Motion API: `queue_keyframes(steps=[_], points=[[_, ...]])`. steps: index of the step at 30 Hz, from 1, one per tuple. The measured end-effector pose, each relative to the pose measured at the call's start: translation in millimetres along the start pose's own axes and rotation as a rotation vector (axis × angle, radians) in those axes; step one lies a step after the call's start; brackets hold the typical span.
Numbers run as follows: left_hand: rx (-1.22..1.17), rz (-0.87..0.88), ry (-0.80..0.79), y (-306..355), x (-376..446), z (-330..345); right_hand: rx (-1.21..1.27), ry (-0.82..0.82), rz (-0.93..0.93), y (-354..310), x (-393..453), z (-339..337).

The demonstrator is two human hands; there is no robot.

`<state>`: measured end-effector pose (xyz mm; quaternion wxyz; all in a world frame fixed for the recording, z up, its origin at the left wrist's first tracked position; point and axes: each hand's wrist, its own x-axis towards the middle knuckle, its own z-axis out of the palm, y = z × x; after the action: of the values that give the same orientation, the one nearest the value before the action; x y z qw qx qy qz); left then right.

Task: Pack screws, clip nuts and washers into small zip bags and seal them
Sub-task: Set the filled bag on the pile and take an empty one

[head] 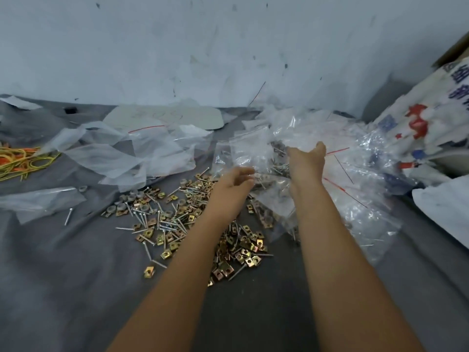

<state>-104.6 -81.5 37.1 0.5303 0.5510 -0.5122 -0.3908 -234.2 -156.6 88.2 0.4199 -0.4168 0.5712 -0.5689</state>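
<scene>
Both hands are out over the pile of filled zip bags (299, 189) at the far right of the grey cloth (76, 275). The left hand (234, 180) has its fingers curled at the edge of a clear bag; the blur there hides whether it truly pinches the plastic, so I cannot tell. The right hand (308, 158) looks relaxed and spread, palm toward the heap, gripping nothing I can see. Just beneath the left forearm lies the loose hardware: brass-coloured clip nuts (243, 252), long thin screws (162, 224) and grey washers (132, 199), scattered in one wide patch. Empty bags (121, 158) lie crumpled further left, near some yellow and orange rubber bands (17, 158). A printed sack (426, 128) slumps at the right. I'd judge a filled bag to be floppy, slick and bottom-heavy, with screw points liable to poke through; best taken near the red-lined zip strip at the top, letting the metal hang.
</scene>
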Motion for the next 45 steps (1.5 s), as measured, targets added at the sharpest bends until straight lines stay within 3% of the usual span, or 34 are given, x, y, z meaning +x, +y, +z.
queue_keyframes(steps=[3,9,12,16,20,26,28,31,33,39,43,45], points=[[0.022,0.009,0.033,-8,-9,-3,-0.033,-0.006,-0.099,17,-33,17],[0.075,0.057,0.219,-20,-27,-41,-0.204,-0.390,-0.221,49,-95,73],[0.171,0.021,0.362,-31,-34,-73,-0.315,-0.485,-0.271,60,-104,101],[0.075,-0.054,0.600,-42,-37,-109,-0.365,-0.576,-0.242,68,-99,130],[-0.005,-0.079,0.697,-54,-35,-126,-0.292,-0.606,-0.126,70,-91,149],[0.049,-0.065,0.633,-59,-36,-128,-0.242,-0.653,0.033,61,-84,168],[0.024,-0.017,0.647,-57,-38,-129,-0.128,-0.562,0.001,57,-88,167],[0.044,0.197,0.726,-51,-42,-125,0.171,-0.339,-0.083,52,-94,154],[0.028,0.242,0.716,-49,-43,-122,0.317,-0.285,-0.083,48,-96,140],[-0.059,0.052,0.461,-46,-45,-120,0.685,-0.547,0.065,46,-104,100],[-0.121,0.056,0.268,-47,-43,-124,0.767,-0.521,0.094,46,-105,90],[-0.213,0.079,0.272,-47,-44,-125,0.688,-0.504,0.068,49,-106,87]])
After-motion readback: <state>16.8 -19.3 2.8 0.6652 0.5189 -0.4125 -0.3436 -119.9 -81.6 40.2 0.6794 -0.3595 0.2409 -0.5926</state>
